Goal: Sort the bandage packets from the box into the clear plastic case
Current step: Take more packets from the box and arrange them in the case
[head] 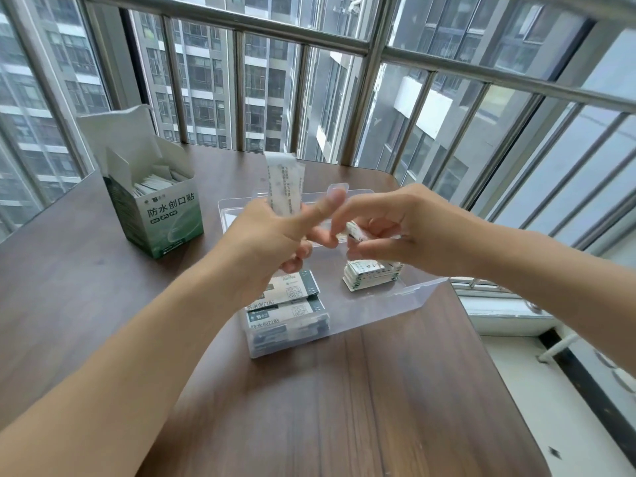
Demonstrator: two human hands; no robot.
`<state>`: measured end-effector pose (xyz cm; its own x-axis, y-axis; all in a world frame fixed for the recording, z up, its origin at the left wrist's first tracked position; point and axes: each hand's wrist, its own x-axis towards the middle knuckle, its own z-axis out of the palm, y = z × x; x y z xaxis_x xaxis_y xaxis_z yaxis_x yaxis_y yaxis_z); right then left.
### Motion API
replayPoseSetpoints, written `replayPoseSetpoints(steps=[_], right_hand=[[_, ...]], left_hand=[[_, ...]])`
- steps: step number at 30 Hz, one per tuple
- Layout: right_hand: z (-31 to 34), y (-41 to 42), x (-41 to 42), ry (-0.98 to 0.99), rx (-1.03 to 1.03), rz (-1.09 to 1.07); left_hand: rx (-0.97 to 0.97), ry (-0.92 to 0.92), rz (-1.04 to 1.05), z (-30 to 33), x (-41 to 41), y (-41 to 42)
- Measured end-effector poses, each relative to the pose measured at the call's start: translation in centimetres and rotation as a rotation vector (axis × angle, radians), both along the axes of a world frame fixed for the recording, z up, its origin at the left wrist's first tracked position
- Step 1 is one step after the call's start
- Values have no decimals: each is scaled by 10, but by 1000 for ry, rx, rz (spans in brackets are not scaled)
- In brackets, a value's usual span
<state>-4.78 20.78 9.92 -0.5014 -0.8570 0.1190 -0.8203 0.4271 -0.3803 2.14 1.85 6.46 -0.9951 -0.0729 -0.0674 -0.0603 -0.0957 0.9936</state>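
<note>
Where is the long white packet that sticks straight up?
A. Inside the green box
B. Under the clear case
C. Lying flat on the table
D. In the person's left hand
D: the long white packet stands upright, gripped at its lower end by the left hand, above the clear plastic case and apart from the green box.

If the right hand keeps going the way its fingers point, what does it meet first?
Its fingers point left, so the right hand would probably meet the left hand first, near the thumb; depth is unclear. They look almost touching above the clear plastic case.
</note>
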Motion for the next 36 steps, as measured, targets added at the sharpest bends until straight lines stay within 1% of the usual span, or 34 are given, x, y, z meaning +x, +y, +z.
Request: replayPoseSetpoints(steps=[2, 5, 10, 13, 20, 28, 33, 36], right_hand=[[0, 8, 0, -12, 39, -6], [-3, 11, 1, 23, 217, 49], [-7, 2, -1, 67, 499, 141], [-8, -3, -6, 57, 568, 169], [-21, -14, -17, 102, 626, 293], [-30, -9, -24, 55, 536, 309], [-21, -8, -21, 110, 515, 271], [-4, -3, -20, 122, 513, 116]], left_hand=[[20, -4, 66, 1, -1, -2], [9, 32, 89, -2, -3, -2], [-114, 59, 54, -9, -4, 3], [-158, 84, 33, -12, -5, 3], [-167, 104, 23, -14, -6, 4], [-166, 109, 1, -14, -6, 5], [-153, 107, 3, -14, -6, 5], [-136, 103, -6, -13, -6, 4]])
